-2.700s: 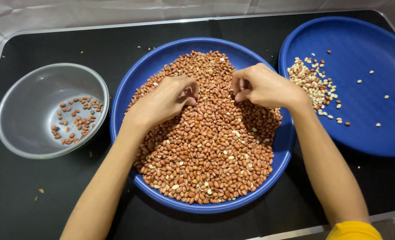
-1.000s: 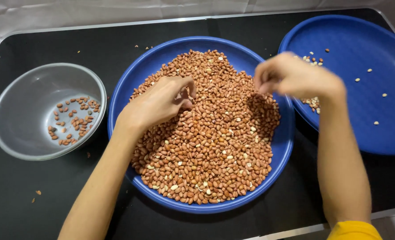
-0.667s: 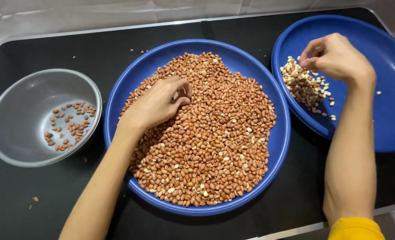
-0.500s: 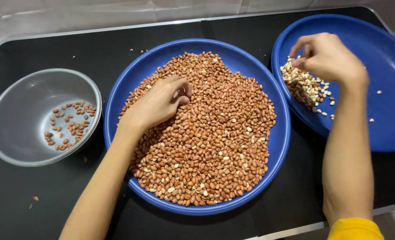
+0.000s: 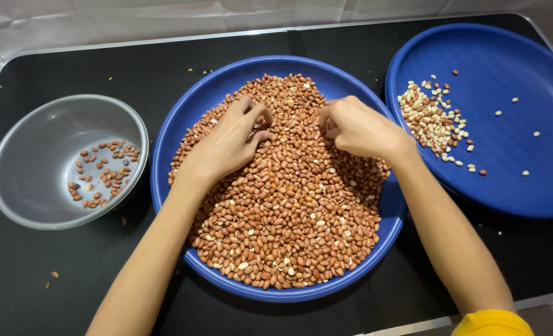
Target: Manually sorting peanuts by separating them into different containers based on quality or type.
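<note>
Both hands rested on the heap of red-skinned peanuts point(image 5: 289, 205) in the middle blue tray point(image 5: 183, 124) on the black counter point(image 5: 52, 68). The left hand point(image 5: 230, 142) and right hand point(image 5: 357, 127) had fingers curled, pinching among the nuts, though whether either held one could not be told. A small pale pile point(image 5: 428, 118) lay in the right blue tray point(image 5: 506, 174), a few dark nuts point(image 5: 102, 174) in the steel bowl point(image 5: 21, 168); most seemed left to sort.
</note>
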